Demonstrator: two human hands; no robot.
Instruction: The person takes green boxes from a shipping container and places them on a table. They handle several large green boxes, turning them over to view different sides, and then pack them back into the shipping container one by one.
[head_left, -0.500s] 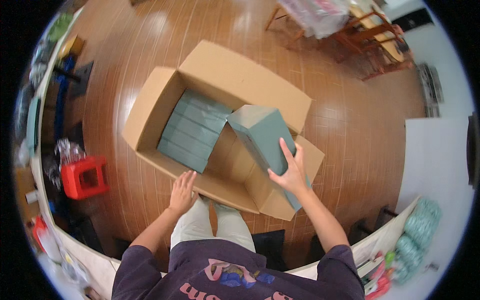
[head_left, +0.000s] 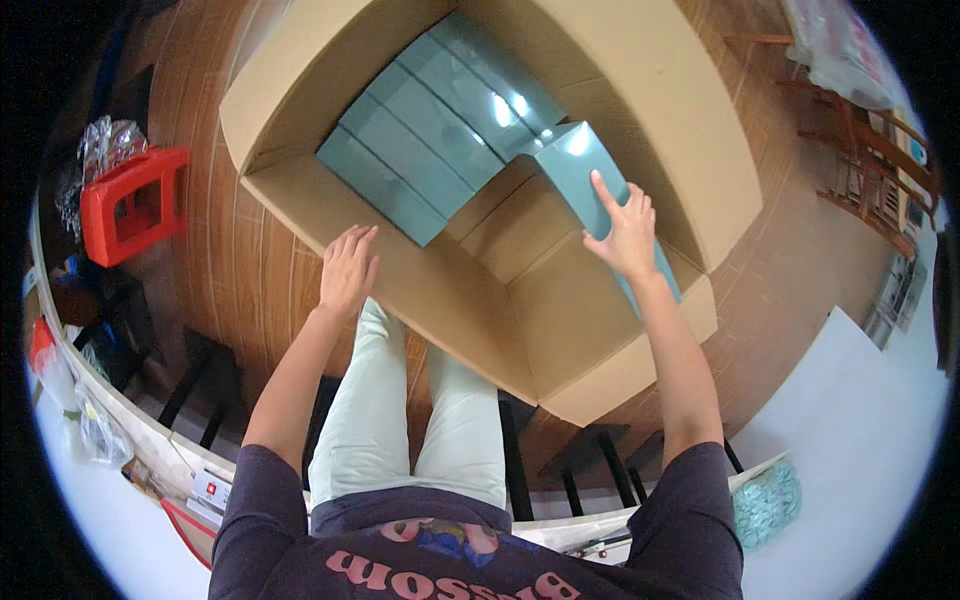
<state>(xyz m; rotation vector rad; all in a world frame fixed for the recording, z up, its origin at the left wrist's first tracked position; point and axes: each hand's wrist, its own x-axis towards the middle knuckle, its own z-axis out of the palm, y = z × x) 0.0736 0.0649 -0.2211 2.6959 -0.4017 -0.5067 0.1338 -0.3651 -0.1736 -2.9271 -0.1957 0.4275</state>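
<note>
A large open cardboard box stands on the floor in front of my legs, its flaps folded outward. Several teal boxes with a glossy wrap sit side by side in its far left part. My right hand grips one more teal box, which is down inside the carton along its right far wall, close to the row. The thumb and fingers span its top edges. My left hand rests at the carton's near left wall, fingers stretched out, with nothing in it. Bare cardboard bottom shows between the row and the near right wall.
A red plastic stool stands on the wooden floor at the left. Wooden chairs and a plastic-covered table are at the far right. Behind me runs a pale table edge, with a teal bundle at the right.
My right hand has lowered the teal box from above the carton's right side into it. My left hand remains by the near wall. The view has shifted closer to the carton.
</note>
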